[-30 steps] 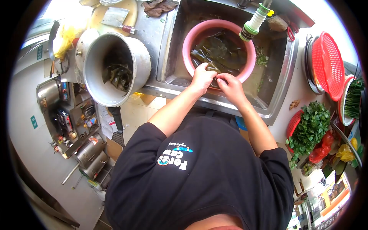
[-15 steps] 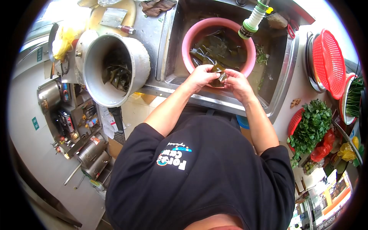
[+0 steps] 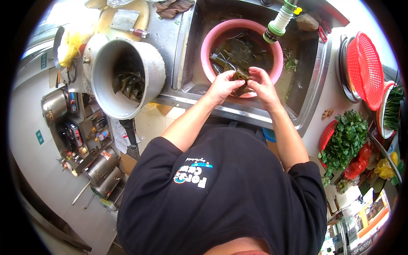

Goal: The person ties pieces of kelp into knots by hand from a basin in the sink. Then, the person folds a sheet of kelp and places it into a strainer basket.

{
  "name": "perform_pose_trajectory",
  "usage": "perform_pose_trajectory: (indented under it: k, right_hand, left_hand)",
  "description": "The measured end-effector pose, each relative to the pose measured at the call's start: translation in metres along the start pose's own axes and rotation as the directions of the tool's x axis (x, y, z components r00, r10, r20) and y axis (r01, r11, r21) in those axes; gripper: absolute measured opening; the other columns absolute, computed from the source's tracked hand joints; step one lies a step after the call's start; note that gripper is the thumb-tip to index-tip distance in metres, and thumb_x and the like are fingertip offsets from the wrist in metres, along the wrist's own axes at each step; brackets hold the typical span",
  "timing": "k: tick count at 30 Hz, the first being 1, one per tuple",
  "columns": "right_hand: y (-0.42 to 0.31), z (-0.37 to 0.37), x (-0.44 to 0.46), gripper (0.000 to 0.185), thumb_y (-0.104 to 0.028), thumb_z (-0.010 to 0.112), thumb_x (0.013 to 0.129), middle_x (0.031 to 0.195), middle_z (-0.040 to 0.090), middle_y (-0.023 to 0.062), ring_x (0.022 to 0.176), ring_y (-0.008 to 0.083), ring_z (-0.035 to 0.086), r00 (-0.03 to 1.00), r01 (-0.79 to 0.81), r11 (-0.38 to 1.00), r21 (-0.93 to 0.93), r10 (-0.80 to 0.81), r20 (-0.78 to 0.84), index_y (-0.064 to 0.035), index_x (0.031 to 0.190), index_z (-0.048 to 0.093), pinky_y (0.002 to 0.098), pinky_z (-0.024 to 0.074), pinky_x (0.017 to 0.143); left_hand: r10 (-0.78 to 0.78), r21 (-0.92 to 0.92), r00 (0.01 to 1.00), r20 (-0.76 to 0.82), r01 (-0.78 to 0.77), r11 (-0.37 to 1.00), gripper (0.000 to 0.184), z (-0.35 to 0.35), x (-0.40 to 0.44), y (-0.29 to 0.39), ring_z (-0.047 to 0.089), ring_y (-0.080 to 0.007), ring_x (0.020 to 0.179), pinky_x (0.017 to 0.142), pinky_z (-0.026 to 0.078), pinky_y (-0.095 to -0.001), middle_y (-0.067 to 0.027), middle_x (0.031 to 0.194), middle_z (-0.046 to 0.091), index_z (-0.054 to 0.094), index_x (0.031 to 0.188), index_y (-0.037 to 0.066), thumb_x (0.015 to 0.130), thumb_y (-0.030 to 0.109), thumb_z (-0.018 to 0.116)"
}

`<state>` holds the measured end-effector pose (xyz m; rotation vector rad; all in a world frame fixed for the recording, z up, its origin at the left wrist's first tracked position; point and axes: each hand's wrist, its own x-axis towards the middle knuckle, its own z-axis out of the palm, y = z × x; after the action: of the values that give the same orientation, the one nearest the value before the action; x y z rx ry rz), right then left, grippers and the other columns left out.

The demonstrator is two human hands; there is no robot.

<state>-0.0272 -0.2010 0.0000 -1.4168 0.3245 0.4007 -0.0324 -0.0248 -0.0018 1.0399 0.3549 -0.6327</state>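
Note:
My left hand (image 3: 223, 88) is closed on a strip of dark green kelp (image 3: 241, 76), thumb pressed on top, at the near rim of a pink basin (image 3: 279, 63). Across from it, my right hand (image 3: 264, 88) pinches the same strip near its thumb, with its forefinger side lifted a little. More wet kelp (image 3: 242, 49) lies in water inside the basin. The part of the strip beneath my fingers is hidden.
The basin stands in a steel sink (image 3: 312, 91) under a tap hose (image 3: 278, 27). On the left, a tilted grey pot (image 3: 157, 70) holds more kelp. A cleaver (image 3: 125, 20) lies behind it. Red baskets (image 3: 364, 70) and leafy greens (image 3: 346, 138) are at right.
My right hand's fingers have lifted and shifted slightly over the kelp strip. The strip is more folded and bunched between my thumbs. My left hand stays nearly in place.

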Motion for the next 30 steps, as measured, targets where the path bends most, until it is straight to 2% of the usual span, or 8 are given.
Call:
perform_pose_trajectory:
  k: [4, 8, 12, 14, 16, 21, 26, 30]
  right_hand:
    - [0.004, -0.002, 0.005, 0.021, -0.004, 0.057, 0.088, 0.103, 0.065, 0.0063, 0.087, 0.0123, 0.061, 0.968, -0.129, 0.989, -0.074, 0.142, 0.209, 0.0025, 0.108, 0.060, 0.0266, 0.0509, 0.076]
    - [-0.006, 0.021, -0.011, 0.016, -0.001, 0.058, 0.082, 0.085, 0.062, 0.0135, 0.075, 0.0248, 0.062, 0.879, 0.448, 0.725, -0.524, -0.465, 0.109, 0.0035, 0.097, 0.063, 0.0346, 0.0510, 0.068]
    - [-0.004, 0.025, -0.018, 0.010, -0.003, 0.060, 0.089, 0.089, 0.063, 0.0115, 0.078, 0.0214, 0.062, 0.749, 0.649, 0.569, -0.506, -0.597, 0.288, 0.0024, 0.097, 0.063, 0.0326, 0.0510, 0.071]
    - [-0.006, 0.020, -0.022, 0.015, -0.008, 0.057, 0.094, 0.090, 0.064, 0.0082, 0.079, 0.0163, 0.062, 0.979, 0.075, 0.996, 0.052, -0.083, 0.184, 0.0011, 0.106, 0.060, 0.0296, 0.0526, 0.073]
    - [-0.013, 0.008, -0.014, 0.031, -0.020, 0.061, 0.095, 0.089, 0.061, 0.0032, 0.076, 0.0093, 0.059, 0.988, -0.132, 0.983, 0.130, 0.121, 0.092, -0.0016, 0.118, 0.053, 0.0229, 0.0519, 0.064]
    - [-0.025, -0.008, 0.009, 0.020, -0.020, 0.065, 0.091, 0.078, 0.059, -0.0029, 0.064, 0.0033, 0.054, 0.872, -0.343, 0.939, -0.001, 0.319, 0.372, -0.0060, 0.104, 0.060, 0.0174, 0.0433, 0.052]
    - [-0.016, -0.008, 0.011, 0.015, -0.018, 0.065, 0.089, 0.074, 0.058, -0.0026, 0.059, 0.0039, 0.051, 0.888, -0.348, 0.937, 0.035, 0.318, 0.331, -0.0062, 0.098, 0.062, 0.0177, 0.0398, 0.052]
    - [-0.018, -0.013, 0.014, 0.008, -0.011, 0.064, 0.090, 0.070, 0.055, -0.0005, 0.055, 0.0073, 0.050, 0.961, -0.276, 0.860, 0.429, 0.237, 0.143, -0.0066, 0.096, 0.060, 0.0203, 0.0390, 0.048]
  left_hand:
    - [0.025, -0.042, 0.999, -0.029, -0.027, 0.999, 0.012, 0.002, 0.001, 0.001, 0.060, -0.0098, 0.077, 0.071, 0.049, -0.0232, -0.0027, 0.089, 0.065, 0.062, 0.100, 0.003, 0.088, 0.006, 0.065]
    - [0.092, -0.039, 0.972, -0.214, -0.103, 0.994, 0.012, 0.010, 0.008, -0.012, 0.062, -0.0116, 0.081, 0.076, 0.051, -0.0253, -0.0048, 0.090, 0.066, 0.059, 0.100, 0.002, 0.088, 0.002, 0.063]
    - [0.212, 0.051, 0.907, -0.365, -0.208, 0.977, 0.012, 0.011, 0.014, -0.014, 0.060, -0.0092, 0.074, 0.065, 0.052, -0.0250, -0.0051, 0.084, 0.063, 0.055, 0.092, 0.002, 0.086, 0.003, 0.066]
    - [0.191, 0.044, 0.922, -0.336, -0.187, 0.981, 0.013, 0.009, 0.008, -0.007, 0.058, -0.0080, 0.071, 0.064, 0.051, -0.0238, -0.0042, 0.083, 0.063, 0.055, 0.091, 0.003, 0.086, 0.003, 0.067]
    - [0.209, 0.093, 0.924, -0.322, -0.188, 0.978, 0.013, 0.004, 0.008, -0.009, 0.058, -0.0079, 0.072, 0.065, 0.049, -0.0231, -0.0032, 0.083, 0.063, 0.055, 0.090, 0.003, 0.086, 0.003, 0.067]
    - [0.231, 0.185, 0.971, -0.061, -0.216, 0.959, 0.014, -0.004, 0.007, -0.014, 0.058, -0.0067, 0.080, 0.071, 0.049, -0.0224, -0.0009, 0.089, 0.062, 0.056, 0.094, 0.004, 0.086, 0.002, 0.067]
    - [0.145, 0.166, 0.985, 0.093, -0.159, 0.973, 0.020, -0.010, -0.002, -0.002, 0.058, -0.0071, 0.086, 0.078, 0.050, -0.0236, -0.0007, 0.093, 0.061, 0.057, 0.099, 0.003, 0.083, -0.002, 0.067]
    - [0.066, 0.134, 0.992, 0.112, -0.081, 0.988, 0.029, -0.017, -0.007, -0.001, 0.060, -0.0106, 0.093, 0.087, 0.050, -0.0269, -0.0009, 0.099, 0.062, 0.055, 0.111, 0.003, 0.085, -0.001, 0.066]
